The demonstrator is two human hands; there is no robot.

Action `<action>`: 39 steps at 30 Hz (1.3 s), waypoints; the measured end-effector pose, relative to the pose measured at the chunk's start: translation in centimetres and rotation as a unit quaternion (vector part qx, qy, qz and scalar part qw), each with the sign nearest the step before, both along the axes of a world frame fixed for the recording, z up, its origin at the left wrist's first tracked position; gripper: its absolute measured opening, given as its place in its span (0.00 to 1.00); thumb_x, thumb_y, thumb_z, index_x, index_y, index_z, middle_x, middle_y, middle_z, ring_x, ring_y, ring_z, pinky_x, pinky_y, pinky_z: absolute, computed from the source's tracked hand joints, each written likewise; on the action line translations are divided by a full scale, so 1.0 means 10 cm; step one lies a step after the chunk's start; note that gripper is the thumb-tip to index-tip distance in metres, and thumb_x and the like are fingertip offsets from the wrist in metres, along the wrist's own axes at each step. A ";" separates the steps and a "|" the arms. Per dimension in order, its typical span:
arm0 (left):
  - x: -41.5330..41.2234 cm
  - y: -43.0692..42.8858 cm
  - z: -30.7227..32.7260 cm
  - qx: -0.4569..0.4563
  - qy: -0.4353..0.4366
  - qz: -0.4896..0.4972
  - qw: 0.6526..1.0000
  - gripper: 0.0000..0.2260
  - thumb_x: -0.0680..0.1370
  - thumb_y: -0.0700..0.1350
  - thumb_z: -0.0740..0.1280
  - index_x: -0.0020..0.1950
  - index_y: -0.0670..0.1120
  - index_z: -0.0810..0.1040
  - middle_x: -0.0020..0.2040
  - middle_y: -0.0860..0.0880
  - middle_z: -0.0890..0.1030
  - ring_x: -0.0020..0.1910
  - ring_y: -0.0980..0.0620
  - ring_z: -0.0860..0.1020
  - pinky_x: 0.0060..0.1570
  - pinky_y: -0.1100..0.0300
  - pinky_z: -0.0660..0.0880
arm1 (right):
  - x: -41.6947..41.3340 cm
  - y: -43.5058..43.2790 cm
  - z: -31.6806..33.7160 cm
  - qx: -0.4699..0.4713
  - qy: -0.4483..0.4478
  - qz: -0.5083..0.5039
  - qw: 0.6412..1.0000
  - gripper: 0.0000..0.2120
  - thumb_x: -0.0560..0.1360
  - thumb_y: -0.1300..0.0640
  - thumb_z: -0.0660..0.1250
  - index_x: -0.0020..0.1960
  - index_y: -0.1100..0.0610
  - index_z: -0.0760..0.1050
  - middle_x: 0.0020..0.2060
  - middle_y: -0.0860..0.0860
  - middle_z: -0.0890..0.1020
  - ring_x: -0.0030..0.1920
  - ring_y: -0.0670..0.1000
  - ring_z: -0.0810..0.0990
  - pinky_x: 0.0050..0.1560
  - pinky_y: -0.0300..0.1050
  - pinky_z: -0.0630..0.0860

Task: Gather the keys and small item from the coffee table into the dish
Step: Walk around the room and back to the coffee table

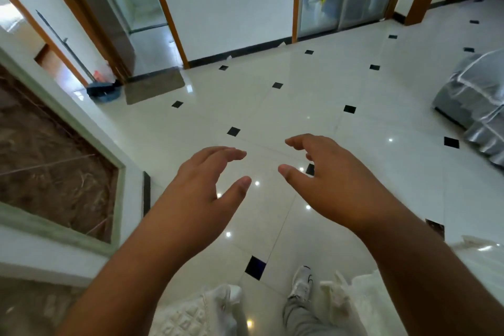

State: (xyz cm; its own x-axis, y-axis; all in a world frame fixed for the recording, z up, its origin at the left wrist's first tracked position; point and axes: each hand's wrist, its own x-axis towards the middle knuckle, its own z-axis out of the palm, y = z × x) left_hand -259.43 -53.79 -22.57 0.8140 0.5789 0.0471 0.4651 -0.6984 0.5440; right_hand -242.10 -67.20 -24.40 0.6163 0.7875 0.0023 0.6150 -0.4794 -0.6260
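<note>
Hands both hover empty above the glossy tiled floor (313,95), left hand (201,185) and right hand (335,180) spread with fingers loosely curled, beside the marble-topped counter (54,144).

Person seen from above: left hand (200,185) and right hand (334,180) bare, both forearms uncovered with no sleeve, watch or ring visible. Short, trimmed nails on the fingers (237,154). Grey trouser leg (302,314) at the lower edge, ending in a white laced sneaker (301,281).
</note>
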 end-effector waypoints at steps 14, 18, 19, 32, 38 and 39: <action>1.69 1.11 0.15 0.005 -0.047 0.070 0.996 0.23 0.75 0.63 0.61 0.69 0.68 0.61 0.63 0.70 0.63 0.61 0.68 0.63 0.58 0.62 0.64 | 1.84 1.48 0.14 0.039 -0.006 0.044 0.998 0.26 0.76 0.38 0.62 0.71 0.41 0.63 0.68 0.42 0.71 0.60 0.43 0.74 0.52 0.41 0.69; 2.34 1.36 0.11 -0.015 -0.054 0.024 0.998 0.22 0.75 0.65 0.59 0.69 0.71 0.59 0.57 0.74 0.63 0.53 0.74 0.65 0.54 0.64 0.63 | 2.36 1.42 0.12 0.045 0.002 -0.023 0.999 0.27 0.76 0.39 0.63 0.72 0.42 0.61 0.67 0.40 0.71 0.61 0.43 0.74 0.56 0.44 0.72; 2.55 1.43 0.11 -0.017 -0.056 0.009 0.998 0.22 0.75 0.66 0.58 0.69 0.71 0.59 0.58 0.74 0.63 0.53 0.73 0.65 0.54 0.64 0.64 | 2.51 1.41 0.10 0.042 -0.002 -0.044 0.998 0.27 0.76 0.39 0.64 0.72 0.42 0.61 0.67 0.41 0.72 0.61 0.44 0.75 0.57 0.44 0.72; 5.19 2.12 0.01 -0.064 -0.057 -0.287 0.954 0.22 0.77 0.65 0.57 0.71 0.68 0.61 0.64 0.71 0.65 0.64 0.67 0.63 0.60 0.63 0.63 | 4.17 1.19 0.13 -0.011 -0.038 -0.341 0.939 0.26 0.75 0.38 0.63 0.70 0.43 0.63 0.65 0.41 0.73 0.60 0.44 0.75 0.53 0.43 0.70; 6.23 2.21 -0.05 -0.092 -0.023 -0.411 0.907 0.21 0.76 0.64 0.58 0.69 0.69 0.62 0.63 0.71 0.67 0.61 0.71 0.64 0.56 0.63 0.65 | 4.47 1.21 0.02 -0.033 -0.008 -0.462 0.886 0.26 0.75 0.38 0.63 0.70 0.43 0.63 0.65 0.41 0.73 0.59 0.44 0.75 0.52 0.44 0.71; 6.35 2.17 -0.07 -0.099 -0.021 -0.428 0.898 0.20 0.77 0.64 0.58 0.69 0.69 0.62 0.63 0.71 0.67 0.62 0.71 0.64 0.57 0.62 0.65 | 4.47 1.18 0.01 -0.041 -0.002 -0.475 0.879 0.26 0.75 0.38 0.63 0.70 0.43 0.63 0.65 0.41 0.73 0.59 0.44 0.75 0.52 0.45 0.72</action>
State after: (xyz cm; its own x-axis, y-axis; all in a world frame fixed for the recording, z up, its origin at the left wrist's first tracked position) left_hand -195.94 -32.12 -23.26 0.9647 -0.2582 0.0527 -0.2199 -0.6787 0.7007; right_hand -197.41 -55.44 -24.31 0.9961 -0.0845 -0.0264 -0.0846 -0.8210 -0.5646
